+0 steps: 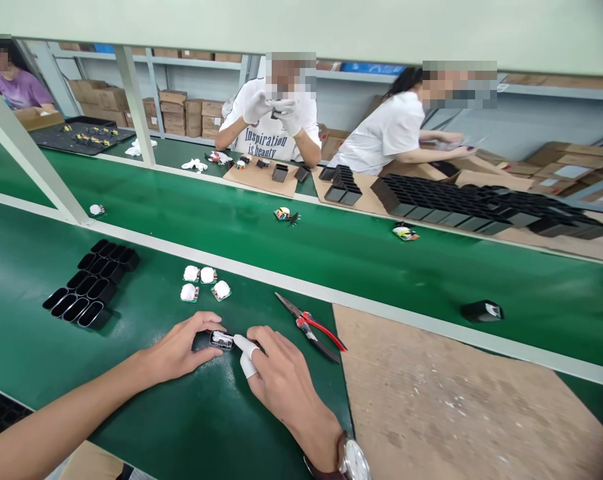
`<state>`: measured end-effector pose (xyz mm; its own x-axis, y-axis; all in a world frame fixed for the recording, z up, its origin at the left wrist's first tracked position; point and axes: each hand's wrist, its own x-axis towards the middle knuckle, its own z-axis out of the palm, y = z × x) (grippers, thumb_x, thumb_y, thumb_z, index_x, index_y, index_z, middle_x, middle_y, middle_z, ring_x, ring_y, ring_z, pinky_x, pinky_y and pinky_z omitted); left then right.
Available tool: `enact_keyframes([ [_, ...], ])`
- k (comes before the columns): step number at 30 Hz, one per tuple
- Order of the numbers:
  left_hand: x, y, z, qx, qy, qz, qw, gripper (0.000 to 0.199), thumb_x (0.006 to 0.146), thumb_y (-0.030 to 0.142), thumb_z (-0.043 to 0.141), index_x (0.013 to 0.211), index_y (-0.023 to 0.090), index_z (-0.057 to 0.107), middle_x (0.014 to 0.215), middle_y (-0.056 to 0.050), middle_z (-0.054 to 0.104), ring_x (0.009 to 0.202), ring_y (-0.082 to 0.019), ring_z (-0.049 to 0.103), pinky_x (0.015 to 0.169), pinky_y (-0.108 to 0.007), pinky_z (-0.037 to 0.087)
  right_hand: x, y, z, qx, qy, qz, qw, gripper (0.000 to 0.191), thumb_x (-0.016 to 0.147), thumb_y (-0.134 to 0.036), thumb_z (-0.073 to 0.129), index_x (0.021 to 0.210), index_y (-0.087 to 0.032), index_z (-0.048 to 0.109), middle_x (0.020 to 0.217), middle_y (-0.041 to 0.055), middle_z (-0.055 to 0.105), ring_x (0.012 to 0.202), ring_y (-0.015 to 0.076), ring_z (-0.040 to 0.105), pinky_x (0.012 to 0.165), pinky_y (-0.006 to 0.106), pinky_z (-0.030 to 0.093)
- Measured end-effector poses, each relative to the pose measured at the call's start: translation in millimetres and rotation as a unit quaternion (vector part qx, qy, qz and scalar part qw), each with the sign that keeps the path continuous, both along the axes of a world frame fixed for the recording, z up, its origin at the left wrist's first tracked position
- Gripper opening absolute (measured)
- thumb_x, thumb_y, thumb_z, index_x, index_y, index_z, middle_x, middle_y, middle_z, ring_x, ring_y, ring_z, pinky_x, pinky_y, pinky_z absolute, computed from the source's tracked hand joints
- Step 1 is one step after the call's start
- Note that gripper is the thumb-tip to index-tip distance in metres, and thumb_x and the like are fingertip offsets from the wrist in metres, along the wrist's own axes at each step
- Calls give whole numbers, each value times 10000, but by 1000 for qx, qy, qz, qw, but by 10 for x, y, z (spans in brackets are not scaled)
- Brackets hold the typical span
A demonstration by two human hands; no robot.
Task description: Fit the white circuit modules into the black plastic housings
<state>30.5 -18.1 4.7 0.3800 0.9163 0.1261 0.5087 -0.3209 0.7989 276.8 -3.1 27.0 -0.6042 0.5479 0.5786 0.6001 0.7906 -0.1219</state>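
Between my hands, on the green bench, stands a small black plastic housing (pixel 222 341) with a white-topped part inside. My left hand (pixel 188 343) grips the housing from the left, thumb and fingers around its side. White finger cots cover the thumb and a fingertip of my right hand (pixel 276 363), which touches the housing's right rim with bent fingers. Whether that hand pinches anything is hidden. Several small circuit boards with white-coated tops (pixel 200 283) lie just beyond. Red-and-black long-nose pliers (pixel 314 328) rest to the right, their jaws apart.
Rows of black housings (pixel 88 287) stand at left. A cardboard sheet (pixel 461 393) covers the bench at right. Past a pale rail (pixel 301 283), a green belt (pixel 221 207) carries scattered boards and a black housing (pixel 482 311). Co-workers sit opposite beside stacked black cases (pixel 461 200).
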Motion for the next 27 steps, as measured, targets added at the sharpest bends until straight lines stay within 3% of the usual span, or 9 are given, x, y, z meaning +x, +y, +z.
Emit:
enact_keyframes([
  [18, -16, -1, -28, -9, 8, -9, 1000, 492, 1000, 328, 690, 1403, 285, 410, 1353, -66, 721, 1280, -243, 694, 1093, -424, 554, -22, -49, 52, 34, -27, -29, 999, 279, 775, 55, 470, 704, -209, 529, 916, 82, 609, 751, 195, 501, 617, 340, 348],
  [27, -18, 5, -27, -6, 12, -9, 1000, 488, 994, 344, 699, 1393, 283, 424, 1354, -67, 722, 1299, -244, 684, 1118, -421, 538, -8, -46, 61, 36, -21, -25, 999, 266, 831, 32, 482, 734, -213, 519, 945, 81, 619, 754, 186, 512, 642, 326, 356],
])
